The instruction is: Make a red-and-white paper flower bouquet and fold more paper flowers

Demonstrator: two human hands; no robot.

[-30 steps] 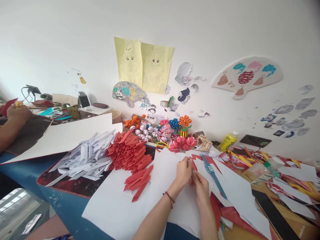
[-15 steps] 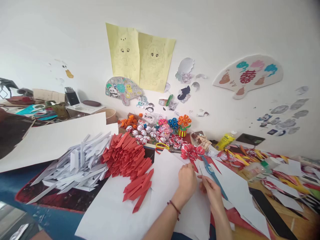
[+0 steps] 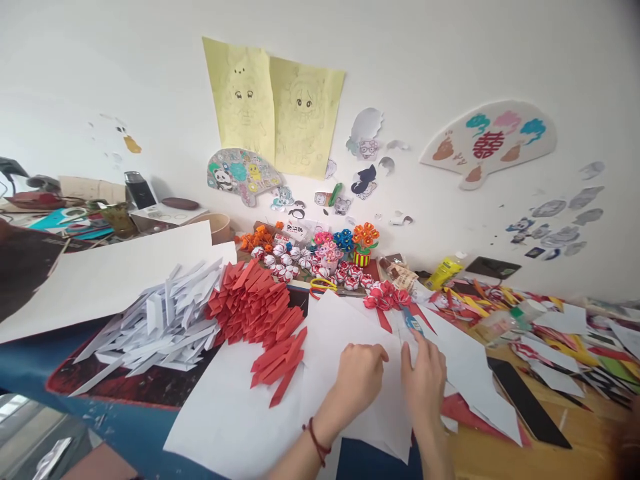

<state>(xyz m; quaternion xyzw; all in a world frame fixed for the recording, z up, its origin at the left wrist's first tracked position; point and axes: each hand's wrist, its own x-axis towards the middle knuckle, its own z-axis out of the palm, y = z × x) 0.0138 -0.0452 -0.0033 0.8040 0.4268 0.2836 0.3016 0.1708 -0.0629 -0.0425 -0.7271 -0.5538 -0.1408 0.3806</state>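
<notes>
My left hand (image 3: 360, 377) is closed above the white paper sheet (image 3: 330, 327), fingers curled inward; what they hold, if anything, is hidden. To its right, my right hand (image 3: 424, 370) lies over a long blue tool (image 3: 413, 321) with a label, fingers around its near part; the tool's exact kind is unclear. Past the tool's far end sits a bunch of red-and-white paper flowers (image 3: 387, 295). Folded red paper strips (image 3: 257, 303) are heaped left of my hands, a few lying apart on the paper. White folded strips (image 3: 165, 317) form another pile beyond them.
Yellow-handled scissors (image 3: 323, 287) lie behind the paper. Small paper flowers (image 3: 285, 260) and a striped flower pot (image 3: 362, 258) stand along the wall. At right are a yellow bottle (image 3: 447, 270), a clear bottle (image 3: 503, 323), a black flat bar (image 3: 527, 400) and paper scraps.
My hands have come apart and nearer to me. My right hand has moved from a pinch beside my left onto the blue tool. The view has shifted slightly.
</notes>
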